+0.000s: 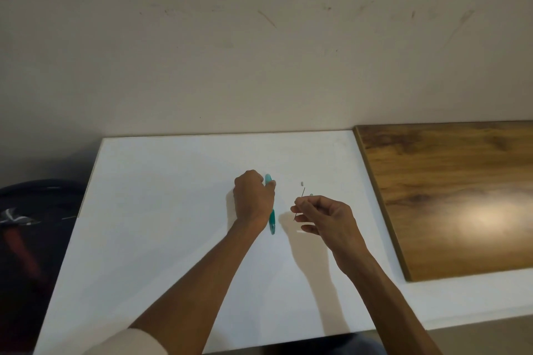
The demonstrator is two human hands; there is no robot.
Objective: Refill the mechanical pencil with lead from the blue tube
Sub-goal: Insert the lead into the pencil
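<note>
A teal mechanical pencil (pixel 271 222) lies lengthwise on the white table (pixel 161 210). My left hand (pixel 252 200) rests over its far half, fingers curled around the upper end. To the right, my right hand (pixel 326 217) pinches a thin dark lead (pixel 300 202) between thumb and forefinger, tilted, held just above the table. A small grey cap or eraser piece (pixel 302 183) lies on the table beyond the lead. A bit of a bluish object (pixel 311 195) peeks out behind my right fingers; I cannot tell what it is.
A brown wooden board (pixel 450 196) lies on the table's right side. A plain wall (pixel 259 37) stands right behind the table. A dark bag with a red-handled item (pixel 26 239) sits on the floor at the left.
</note>
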